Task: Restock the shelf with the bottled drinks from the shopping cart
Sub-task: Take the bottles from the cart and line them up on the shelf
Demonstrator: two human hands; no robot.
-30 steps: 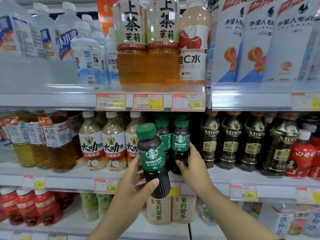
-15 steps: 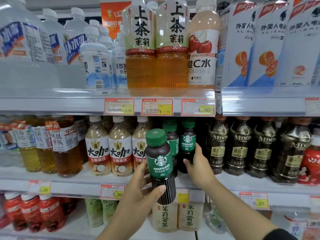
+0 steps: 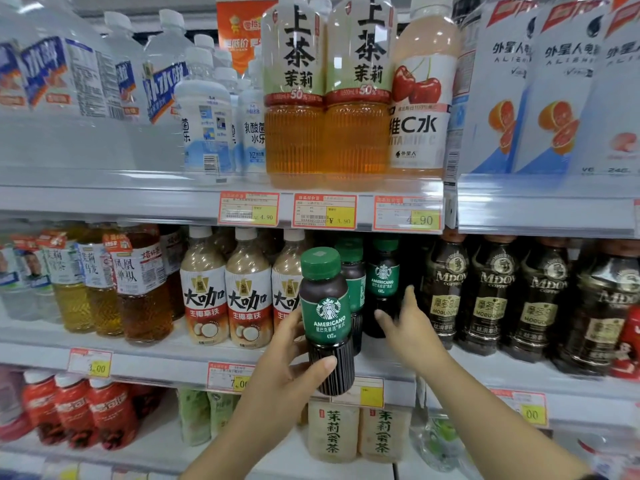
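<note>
Dark ribbed plastic coffee bottle with green cap and green label [image 3: 327, 317] was held up at frame centre, gripped low by the left hand [image 3: 291, 368], thumb across its base; not yet set on the shelf. Right hand [image 3: 412, 330] was found loosened since half a second earlier: fingers straight and spread, where before the shelved green-capped coffee bottle [image 3: 382, 282] was clasped and pushed back. Present contact could not be told because of blur. Judged: front slot made, placing is next. White middle shelf [image 3: 156, 356] was stocked with beige coconut latte bottles [image 3: 227, 299] left of centre and dark brown coffee bottles [image 3: 491, 296] to the right. Shopping cart was not seen.
</note>
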